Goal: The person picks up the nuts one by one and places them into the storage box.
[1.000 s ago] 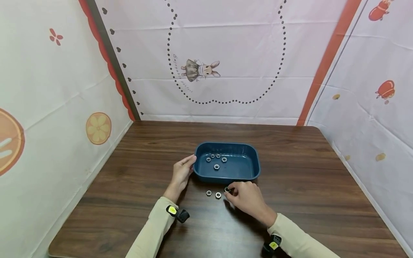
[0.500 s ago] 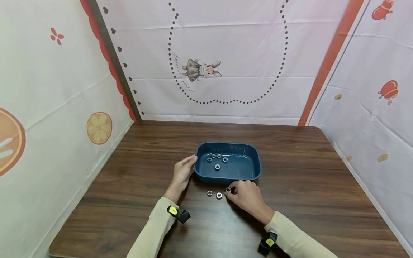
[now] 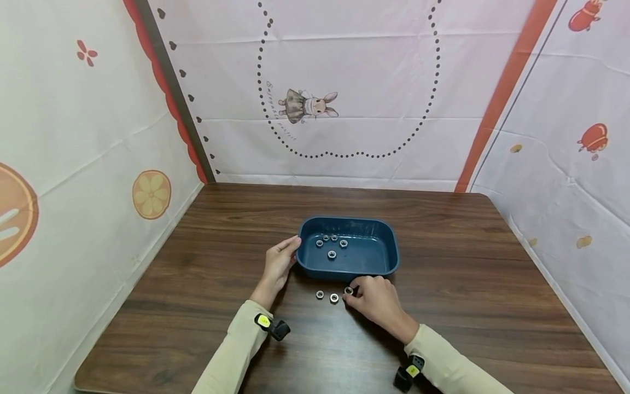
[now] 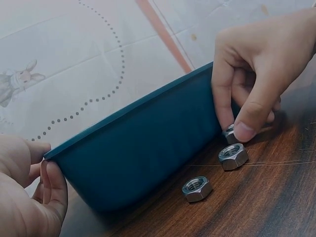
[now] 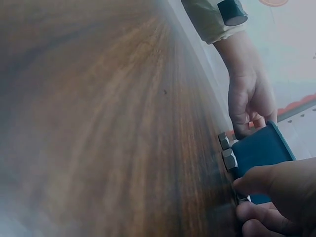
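A blue rectangular tray (image 3: 346,273) stands on the wooden table, with several metal hex nuts (image 3: 332,255) inside, mostly toward its left side. My left hand (image 3: 278,268) grips the tray's left end, thumb at the rim and fingers against the outer wall. Just in front of the tray, my right hand (image 3: 378,301) pinches a hex nut (image 3: 348,290) between thumb and index finger, close over the tabletop. To its left lie two more nuts, a larger one (image 4: 233,157) and a smaller one (image 4: 196,189). In the right wrist view, the fingers mostly cover the pinched nut.
The brown wooden table (image 3: 221,219) spreads out on all sides of the tray. Printed white cloth walls (image 3: 364,71) enclose it at the back, left and right. A black wrist camera (image 3: 280,330) is strapped on the left sleeve, another one (image 3: 403,377) on the right.
The pinched nut sits very slightly nearer the front than before, still between the right thumb and index finger. The left hand and the tray hold their places.
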Demonstrator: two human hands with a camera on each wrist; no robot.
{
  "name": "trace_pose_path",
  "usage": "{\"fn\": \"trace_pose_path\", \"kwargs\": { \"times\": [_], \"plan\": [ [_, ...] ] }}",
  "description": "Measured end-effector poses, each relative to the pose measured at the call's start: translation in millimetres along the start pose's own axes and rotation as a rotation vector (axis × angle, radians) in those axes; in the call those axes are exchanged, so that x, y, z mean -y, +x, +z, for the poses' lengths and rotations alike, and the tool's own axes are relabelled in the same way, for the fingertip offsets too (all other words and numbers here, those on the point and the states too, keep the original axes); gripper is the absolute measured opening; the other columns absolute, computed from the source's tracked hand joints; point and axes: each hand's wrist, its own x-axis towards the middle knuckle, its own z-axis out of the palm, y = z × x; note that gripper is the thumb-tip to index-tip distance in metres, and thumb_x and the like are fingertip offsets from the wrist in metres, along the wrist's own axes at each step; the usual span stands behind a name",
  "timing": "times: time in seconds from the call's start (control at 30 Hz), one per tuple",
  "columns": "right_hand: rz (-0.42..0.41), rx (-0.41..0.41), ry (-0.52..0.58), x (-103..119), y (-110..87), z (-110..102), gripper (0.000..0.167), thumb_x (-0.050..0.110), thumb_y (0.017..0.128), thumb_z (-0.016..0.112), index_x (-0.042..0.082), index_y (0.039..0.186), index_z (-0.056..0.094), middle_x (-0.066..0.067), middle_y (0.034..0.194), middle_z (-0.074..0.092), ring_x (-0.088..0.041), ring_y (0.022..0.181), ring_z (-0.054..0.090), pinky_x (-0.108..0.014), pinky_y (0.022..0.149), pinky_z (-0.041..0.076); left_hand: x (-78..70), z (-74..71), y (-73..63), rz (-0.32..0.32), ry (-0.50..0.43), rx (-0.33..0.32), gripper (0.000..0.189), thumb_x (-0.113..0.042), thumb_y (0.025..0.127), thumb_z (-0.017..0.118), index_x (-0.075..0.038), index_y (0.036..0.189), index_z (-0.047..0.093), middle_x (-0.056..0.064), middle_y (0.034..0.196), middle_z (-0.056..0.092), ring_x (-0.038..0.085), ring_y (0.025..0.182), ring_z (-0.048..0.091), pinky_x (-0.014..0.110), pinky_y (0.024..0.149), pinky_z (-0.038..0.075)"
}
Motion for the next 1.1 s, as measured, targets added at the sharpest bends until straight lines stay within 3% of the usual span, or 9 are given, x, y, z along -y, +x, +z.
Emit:
{"fn": "trace_pose_path", "kwargs": {
  "times": [0.37, 0.63, 0.87, 1.1],
  "plan": [
    [0.031, 0.022, 0.04, 4.4, -4.8, -12.4, 0.014, 0.028, 0.082, 0.086, 0.017, 0.084, 0.077, 0.018, 0.056, 0.058, 0.004, 0.048, 0.046, -0.021, 0.048, 0.043, -3.0, -0.9, 0.3, 0.0, -0.005, 0.004, 0.037, -0.013, 0.097, 0.072, 0.005, 0.129, 0.067, 0.017, 0.129, 0.068, 0.003, 0.076, 0.058, 0.015, 0.065, 0.049],
    [-0.024, 0.034, 0.121, 9.0, -1.7, -43.8, 0.013, 0.026, 0.084, 0.085, 0.015, 0.088, 0.079, 0.016, 0.061, 0.062, 0.005, 0.05, 0.049, -0.02, 0.051, 0.045, -6.0, -1.0, -0.3, -0.001, -0.009, -0.004, 0.038, -0.013, 0.097, 0.072, 0.005, 0.13, 0.067, 0.014, 0.126, 0.07, 0.005, 0.079, 0.058, 0.015, 0.064, 0.048],
    [-0.077, 0.009, 0.129, 11.4, 22.4, -77.7, 0.019, 0.026, 0.087, 0.083, 0.009, 0.095, 0.079, 0.016, 0.056, 0.055, -0.001, 0.044, 0.045, -0.022, 0.045, 0.039, -6.6, -1.1, 0.3, 0.0, -0.003, -0.002, 0.037, -0.013, 0.097, 0.072, 0.004, 0.13, 0.067, 0.016, 0.127, 0.069, 0.008, 0.086, 0.061, 0.016, 0.066, 0.048],
    [-0.145, 0.046, 0.1, -0.5, 54.2, -83.9, 0.02, 0.027, 0.089, 0.081, 0.008, 0.095, 0.08, 0.012, 0.057, 0.056, -0.004, 0.043, 0.044, -0.024, 0.044, 0.038, -2.4, -1.3, -0.8, -0.012, 0.008, -0.003, 0.036, -0.014, 0.098, 0.071, 0.002, 0.13, 0.068, 0.007, 0.119, 0.072, 0.005, 0.081, 0.06, 0.017, 0.066, 0.049]
  ]
}}
